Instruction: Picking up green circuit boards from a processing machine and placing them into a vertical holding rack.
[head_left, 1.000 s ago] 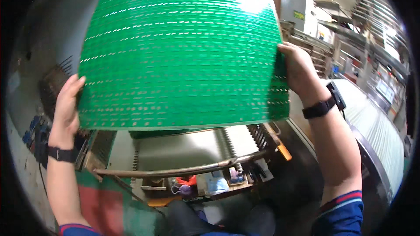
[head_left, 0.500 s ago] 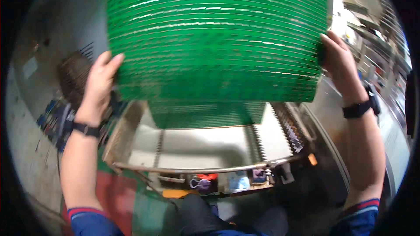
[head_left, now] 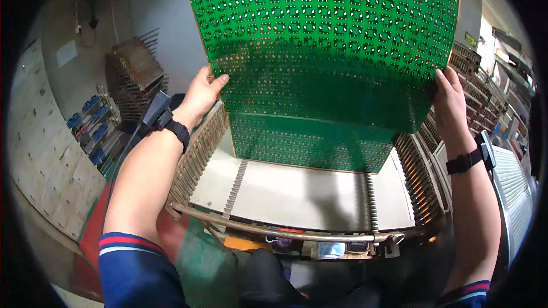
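Two hands grip a green board (head_left: 325, 17) by its sides above a rack (head_left: 197, 159)

Taking the middle of the view as the centre of a clock, the green board hangs at 1 o'clock, its top running out of sight and its face full of small pale marks and holes. The left hand (head_left: 200, 100), at 10 o'clock, is closed on the left edge, thumb on the near face; the other fingers are mostly hidden behind. The right hand (head_left: 451, 105), between 2 and 3 o'clock, is closed on the right edge, thumb along the rim and fingers partly out of view. Each wrist wears a black strap.

Near the centre, a second board (head_left: 308, 148), also green, stands in the rack, partly covered by the first; whether the two touch, I cannot tell. A white base (head_left: 297, 199) shows at 5 o'clock, crossed by two ridged strips, with a metal rail (head_left: 297, 232) along its near side. Below that rail sits a light-blue packet (head_left: 331, 250). At 10 o'clock, beyond the left hand, is a pile of metal frames (head_left: 137, 68); a pale cabinet (head_left: 45, 154) stands at 9 o'clock
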`<state>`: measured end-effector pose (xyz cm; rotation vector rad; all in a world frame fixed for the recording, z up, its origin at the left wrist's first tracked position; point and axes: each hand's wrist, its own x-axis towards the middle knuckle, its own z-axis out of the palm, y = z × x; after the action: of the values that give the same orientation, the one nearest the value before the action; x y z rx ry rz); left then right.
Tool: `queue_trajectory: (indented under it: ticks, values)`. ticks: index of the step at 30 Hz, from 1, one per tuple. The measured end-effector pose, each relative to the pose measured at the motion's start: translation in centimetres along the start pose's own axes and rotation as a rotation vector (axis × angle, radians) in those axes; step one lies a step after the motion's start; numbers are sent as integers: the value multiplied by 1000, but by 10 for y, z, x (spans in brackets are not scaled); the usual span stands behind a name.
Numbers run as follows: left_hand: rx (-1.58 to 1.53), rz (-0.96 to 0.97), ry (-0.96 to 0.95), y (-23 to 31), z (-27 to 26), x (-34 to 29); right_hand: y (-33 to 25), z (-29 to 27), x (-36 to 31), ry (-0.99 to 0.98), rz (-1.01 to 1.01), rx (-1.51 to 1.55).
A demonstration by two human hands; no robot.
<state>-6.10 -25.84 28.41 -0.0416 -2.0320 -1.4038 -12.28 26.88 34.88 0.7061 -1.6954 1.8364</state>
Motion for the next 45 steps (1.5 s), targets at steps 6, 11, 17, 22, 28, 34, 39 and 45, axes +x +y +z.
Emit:
queue_trajectory:
  ticks: [6, 11, 17, 22, 28, 34, 39, 45]
  values:
    - [41, -48, -70, -24, 4, -5, 29, 24, 23, 37, 63, -127]
    - [167, -109, -55, -25, -12, 4, 54, 29, 23, 59, 8, 91]
    - [112, -52, -5, -28, 4, 5, 53, 34, 18, 86, 36, 44]
    - [247, -100, -10, -44, -14, 7, 62, 38, 14, 125, 141, -88]
    - [193, -112, 36, -24, 4, 6, 80, -38, 45, 329, -151, -416]
    - [320, 45, 160, -28, -5, 9, -36, 2, 0, -92, -138, -566]
    - [576, 446, 323, -11, -18, 7, -79, 0, -78, -650, -161, -842]
    - [366, 401, -325, 82, 32, -57, -20, -13, -134, -861, -125, -908]
